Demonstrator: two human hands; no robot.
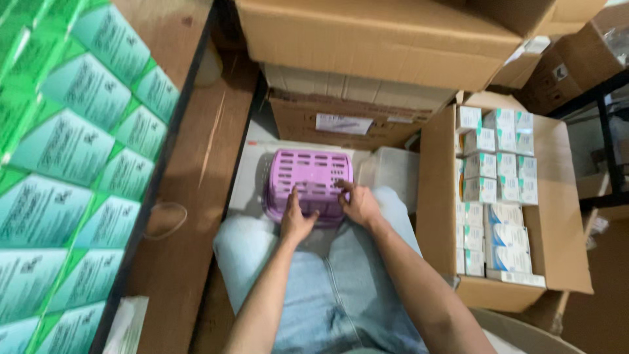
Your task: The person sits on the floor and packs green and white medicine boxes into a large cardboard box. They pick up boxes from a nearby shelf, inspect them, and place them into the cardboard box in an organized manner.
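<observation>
1. While the person sits among big cardboard boxes (393, 33), a carton (436, 196) of small white packs stands right of the grip.
2. The purple basket (308, 180), upside down, lies at the knees.
3. Left hand (296, 219) and right hand (357, 203) press flat, fingers spread; turning it seemingly needs a rim hold.

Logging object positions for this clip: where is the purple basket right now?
In the head view, the purple basket sits upside down at centre on the floor before the person's knees, under the left hand and right hand, left of the open carton.
</observation>
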